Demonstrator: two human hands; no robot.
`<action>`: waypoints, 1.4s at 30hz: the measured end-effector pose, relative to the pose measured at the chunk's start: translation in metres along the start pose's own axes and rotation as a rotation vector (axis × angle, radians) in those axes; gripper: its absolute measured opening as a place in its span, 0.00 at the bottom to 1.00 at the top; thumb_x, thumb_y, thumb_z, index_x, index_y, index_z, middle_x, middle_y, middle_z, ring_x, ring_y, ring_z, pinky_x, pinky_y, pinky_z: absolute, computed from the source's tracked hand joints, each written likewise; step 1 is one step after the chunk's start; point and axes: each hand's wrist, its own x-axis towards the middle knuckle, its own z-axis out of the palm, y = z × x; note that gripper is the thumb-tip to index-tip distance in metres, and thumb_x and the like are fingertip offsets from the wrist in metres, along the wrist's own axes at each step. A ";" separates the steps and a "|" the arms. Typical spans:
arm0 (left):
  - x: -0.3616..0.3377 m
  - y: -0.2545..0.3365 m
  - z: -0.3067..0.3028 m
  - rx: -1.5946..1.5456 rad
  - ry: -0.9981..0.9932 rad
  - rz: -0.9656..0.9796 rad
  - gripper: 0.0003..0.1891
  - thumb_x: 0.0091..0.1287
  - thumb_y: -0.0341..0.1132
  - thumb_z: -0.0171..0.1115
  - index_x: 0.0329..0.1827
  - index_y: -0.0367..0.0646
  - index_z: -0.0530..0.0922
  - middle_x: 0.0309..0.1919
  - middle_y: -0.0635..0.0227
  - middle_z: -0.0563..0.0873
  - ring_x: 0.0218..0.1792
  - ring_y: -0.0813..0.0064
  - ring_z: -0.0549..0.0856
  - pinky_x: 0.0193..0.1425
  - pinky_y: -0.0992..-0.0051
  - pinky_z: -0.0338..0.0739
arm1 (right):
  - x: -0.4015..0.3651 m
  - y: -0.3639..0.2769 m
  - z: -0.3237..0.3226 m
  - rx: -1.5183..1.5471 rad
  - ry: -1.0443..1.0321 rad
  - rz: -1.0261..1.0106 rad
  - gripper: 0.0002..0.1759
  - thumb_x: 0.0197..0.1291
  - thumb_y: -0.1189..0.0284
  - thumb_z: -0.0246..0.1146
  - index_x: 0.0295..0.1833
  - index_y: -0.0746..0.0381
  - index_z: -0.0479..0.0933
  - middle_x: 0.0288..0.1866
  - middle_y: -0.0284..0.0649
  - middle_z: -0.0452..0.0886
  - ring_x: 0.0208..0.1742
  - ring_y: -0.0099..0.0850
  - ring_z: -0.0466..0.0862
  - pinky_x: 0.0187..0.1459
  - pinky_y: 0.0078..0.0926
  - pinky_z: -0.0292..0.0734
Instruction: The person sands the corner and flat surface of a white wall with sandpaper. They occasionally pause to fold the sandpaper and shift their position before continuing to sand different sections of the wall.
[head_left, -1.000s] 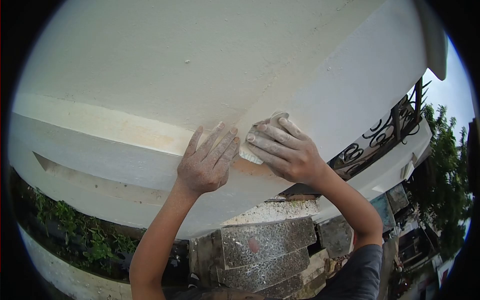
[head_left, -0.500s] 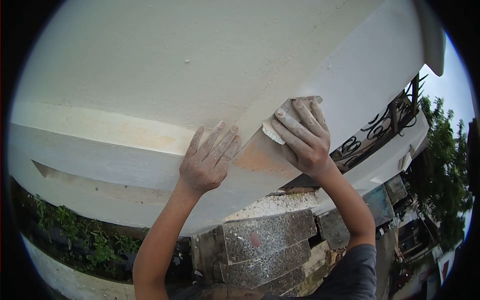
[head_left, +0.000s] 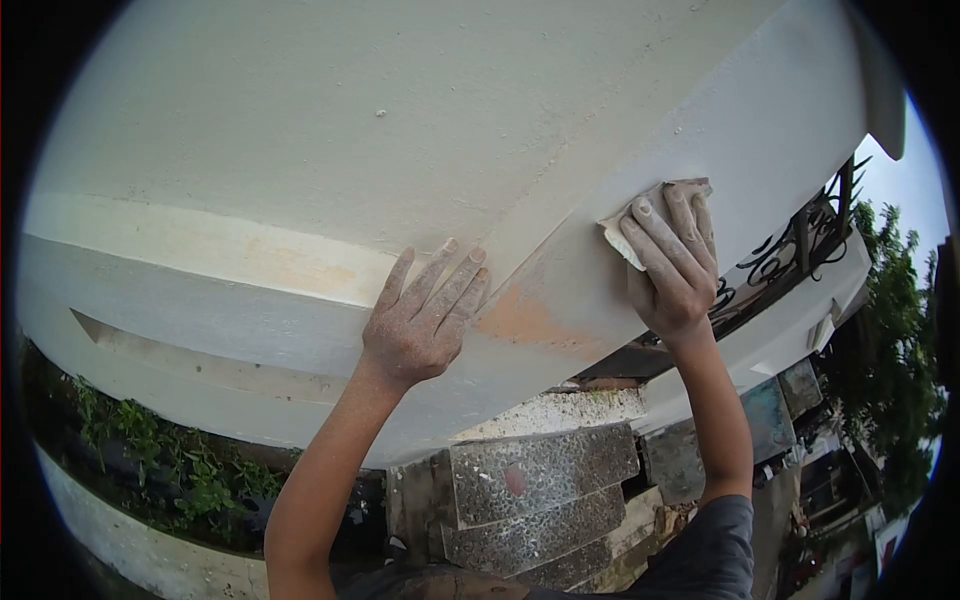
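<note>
A pale wall (head_left: 300, 120) with ledges and a corner edge fills the upper view. My left hand (head_left: 415, 325), coated in dust, lies against the wall by the corner edge, fingers outstretched and holding nothing. My right hand (head_left: 675, 265), dusty too, presses a folded piece of sandpaper (head_left: 622, 241) flat on the side face of the wall. The sheet's pale edges stick out past the fingers; most of its face is hidden. Between the hands, an orange-tan worn patch (head_left: 525, 320) shows on the wall.
Black ornamental ironwork (head_left: 790, 245) stands right of my right hand. Below are stone-textured slabs (head_left: 540, 475). Green plants (head_left: 185, 480) grow in a strip at lower left, bordered by a low kerb (head_left: 150, 555). A tree (head_left: 885, 340) is at far right.
My right hand has slid to the right along the wall's side face with the sandpaper, away from the corner edge and worn patch. My left hand has stayed nearly in place.
</note>
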 end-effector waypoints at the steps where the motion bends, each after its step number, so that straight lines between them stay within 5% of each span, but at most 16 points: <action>1: -0.002 0.002 0.000 0.023 -0.017 0.002 0.16 0.58 0.31 0.48 0.48 0.50 0.79 0.58 0.73 0.76 0.61 0.71 0.71 0.69 0.56 0.56 | -0.004 -0.007 0.004 -0.012 0.042 0.070 0.15 0.53 0.72 0.59 0.49 0.56 0.77 0.54 0.35 0.78 0.60 0.32 0.73 0.64 0.37 0.66; 4: -0.003 0.003 0.001 -0.001 -0.019 -0.010 0.17 0.57 0.30 0.49 0.47 0.50 0.79 0.57 0.73 0.76 0.61 0.70 0.72 0.69 0.56 0.56 | -0.035 -0.044 0.019 0.377 -0.363 -0.279 0.16 0.53 0.69 0.60 0.49 0.58 0.77 0.55 0.35 0.77 0.61 0.32 0.73 0.64 0.36 0.65; 8: -0.003 0.002 0.002 0.016 -0.001 -0.006 0.17 0.56 0.29 0.49 0.47 0.50 0.79 0.57 0.73 0.77 0.60 0.71 0.73 0.69 0.56 0.56 | -0.008 -0.001 0.002 0.059 -0.069 -0.163 0.16 0.54 0.69 0.57 0.49 0.60 0.77 0.55 0.37 0.77 0.59 0.31 0.74 0.63 0.35 0.66; 12: -0.002 0.005 0.002 0.028 -0.016 -0.004 0.17 0.55 0.30 0.49 0.47 0.50 0.79 0.56 0.73 0.78 0.61 0.71 0.72 0.69 0.57 0.57 | -0.035 -0.042 0.023 0.373 -0.371 -0.444 0.14 0.54 0.70 0.57 0.47 0.60 0.78 0.50 0.37 0.80 0.57 0.34 0.75 0.61 0.33 0.70; 17: -0.005 0.005 0.002 0.012 -0.006 -0.019 0.17 0.55 0.29 0.50 0.46 0.50 0.79 0.56 0.73 0.77 0.61 0.71 0.72 0.69 0.57 0.58 | -0.018 0.003 0.006 0.164 -0.067 -0.130 0.14 0.52 0.72 0.59 0.45 0.60 0.79 0.50 0.39 0.80 0.57 0.34 0.76 0.60 0.38 0.70; 20: 0.000 0.005 0.001 0.023 0.001 -0.013 0.16 0.56 0.29 0.49 0.46 0.50 0.79 0.56 0.73 0.77 0.61 0.71 0.72 0.69 0.58 0.58 | -0.039 -0.041 0.020 0.363 -0.285 -0.225 0.15 0.49 0.73 0.61 0.45 0.60 0.79 0.51 0.37 0.79 0.58 0.32 0.75 0.59 0.38 0.71; 23: -0.001 0.004 0.002 0.022 0.002 -0.013 0.16 0.56 0.29 0.49 0.46 0.50 0.79 0.56 0.73 0.78 0.61 0.72 0.72 0.69 0.58 0.58 | -0.036 -0.013 0.019 0.319 -0.221 -0.301 0.16 0.47 0.73 0.61 0.45 0.59 0.79 0.49 0.35 0.80 0.58 0.33 0.75 0.58 0.39 0.72; 27: -0.004 0.005 0.002 0.015 -0.004 -0.022 0.16 0.55 0.29 0.49 0.46 0.50 0.79 0.56 0.73 0.77 0.61 0.71 0.72 0.69 0.58 0.58 | -0.034 -0.021 0.016 0.195 -0.032 -0.044 0.17 0.45 0.72 0.63 0.44 0.60 0.79 0.49 0.36 0.81 0.56 0.32 0.76 0.58 0.38 0.71; 28: -0.001 0.004 0.002 0.022 0.000 -0.012 0.16 0.55 0.29 0.49 0.45 0.50 0.79 0.56 0.73 0.77 0.61 0.71 0.72 0.69 0.58 0.58 | -0.044 -0.033 0.020 0.350 -0.228 -0.218 0.17 0.45 0.71 0.63 0.44 0.60 0.79 0.50 0.35 0.80 0.57 0.33 0.76 0.58 0.36 0.71; 31: -0.002 0.004 0.002 0.018 -0.018 0.000 0.16 0.54 0.30 0.50 0.45 0.50 0.79 0.56 0.73 0.77 0.61 0.71 0.72 0.69 0.58 0.58 | -0.039 -0.011 0.017 0.283 -0.264 -0.379 0.18 0.44 0.71 0.63 0.45 0.60 0.79 0.51 0.35 0.80 0.57 0.32 0.76 0.59 0.35 0.71; 33: 0.000 0.001 0.002 0.024 -0.001 -0.004 0.16 0.54 0.30 0.50 0.45 0.50 0.80 0.56 0.73 0.77 0.61 0.71 0.72 0.69 0.58 0.58 | -0.030 0.009 0.007 0.175 0.026 -0.043 0.19 0.43 0.73 0.64 0.46 0.58 0.79 0.51 0.35 0.80 0.57 0.35 0.76 0.59 0.39 0.71; 35: -0.004 0.005 0.002 0.014 -0.001 -0.013 0.16 0.55 0.30 0.50 0.45 0.50 0.80 0.56 0.73 0.77 0.61 0.71 0.72 0.69 0.58 0.58 | -0.038 -0.013 0.015 0.137 -0.003 -0.003 0.18 0.45 0.73 0.64 0.46 0.58 0.79 0.51 0.35 0.80 0.57 0.35 0.76 0.59 0.39 0.71; 36: -0.004 0.004 0.003 0.018 0.004 -0.005 0.15 0.55 0.30 0.50 0.44 0.50 0.80 0.56 0.73 0.77 0.61 0.71 0.72 0.69 0.58 0.58 | -0.045 -0.028 0.018 0.292 -0.206 -0.165 0.16 0.46 0.71 0.64 0.45 0.58 0.79 0.50 0.34 0.80 0.57 0.33 0.76 0.59 0.38 0.71; 39: -0.003 0.004 0.004 0.017 0.005 0.001 0.15 0.56 0.31 0.50 0.44 0.50 0.80 0.56 0.74 0.77 0.60 0.71 0.72 0.69 0.58 0.58 | -0.052 -0.017 0.021 0.332 -0.350 -0.423 0.16 0.47 0.68 0.64 0.44 0.58 0.80 0.48 0.34 0.81 0.56 0.33 0.77 0.58 0.38 0.71; 41: -0.002 0.001 0.004 0.022 0.009 0.000 0.14 0.56 0.31 0.50 0.43 0.50 0.80 0.56 0.74 0.78 0.60 0.70 0.73 0.69 0.58 0.58 | -0.028 0.002 0.002 0.091 -0.062 -0.096 0.15 0.47 0.69 0.63 0.43 0.59 0.80 0.48 0.35 0.81 0.54 0.33 0.78 0.58 0.36 0.72; 42: -0.002 0.001 0.004 0.022 0.012 -0.001 0.14 0.56 0.31 0.50 0.43 0.50 0.80 0.56 0.73 0.78 0.60 0.70 0.73 0.69 0.58 0.58 | -0.032 -0.003 0.003 0.158 -0.119 -0.123 0.15 0.48 0.69 0.63 0.44 0.59 0.79 0.49 0.35 0.81 0.55 0.33 0.78 0.58 0.36 0.72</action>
